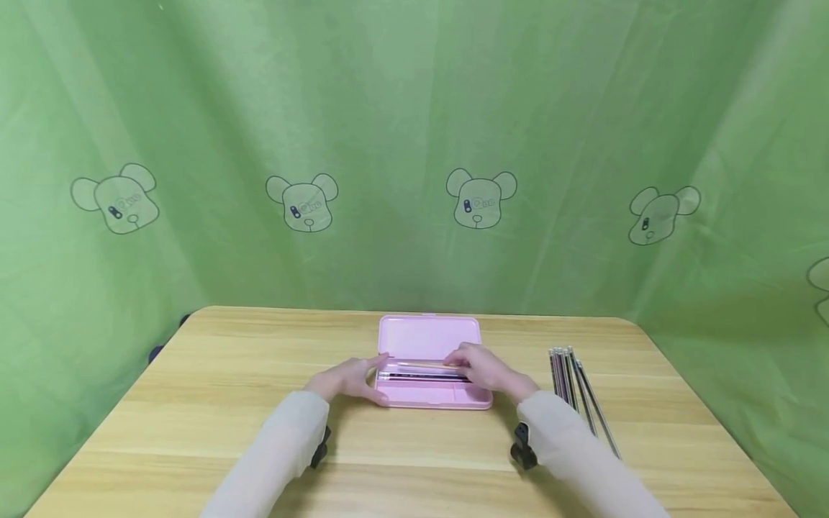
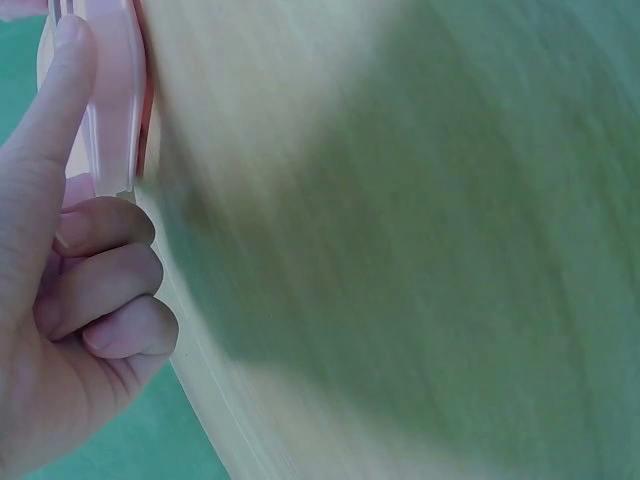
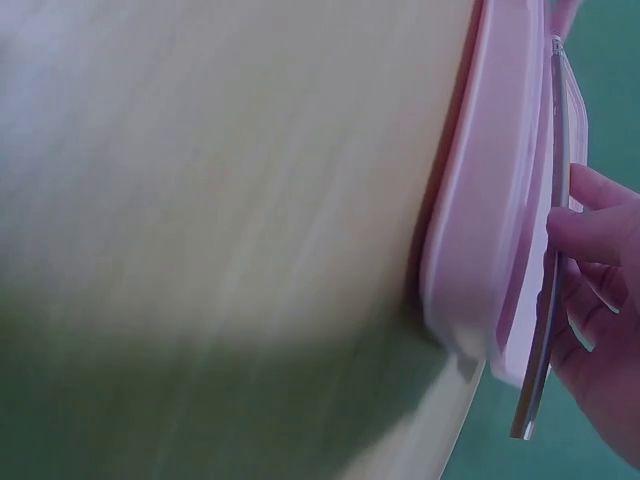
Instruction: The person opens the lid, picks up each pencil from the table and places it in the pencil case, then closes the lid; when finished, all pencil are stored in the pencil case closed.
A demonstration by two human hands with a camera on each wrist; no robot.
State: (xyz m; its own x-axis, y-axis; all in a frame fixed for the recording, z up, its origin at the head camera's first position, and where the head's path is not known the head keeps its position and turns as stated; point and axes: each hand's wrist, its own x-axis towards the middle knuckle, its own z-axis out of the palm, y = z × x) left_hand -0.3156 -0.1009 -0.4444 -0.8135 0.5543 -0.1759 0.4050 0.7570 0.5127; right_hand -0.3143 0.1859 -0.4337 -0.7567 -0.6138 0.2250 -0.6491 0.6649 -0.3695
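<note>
Loose pencils [image 1: 562,378]: fanned on the table [image 1: 259,352], at 3 o'clock of the pencil case [image 1: 417,393]; right sleeve [image 1: 576,450] overlaps some lower ends.
Curtain [image 1: 388,115]: green, animal-head outlines, 12 o'clock beyond the table.
Right hand [image 1: 482,367]: pinching a pencil [image 3: 560,130]; masks part of the case's 3 o'clock end.
Right wrist view: pencil end projecting past the fingers, hidden from the head view.
Left hand [image 1: 352,378]: gripping the case's 9 o'clock end.
Case: pink, lid opened toward 12 o'clock, pencils across it.
</note>
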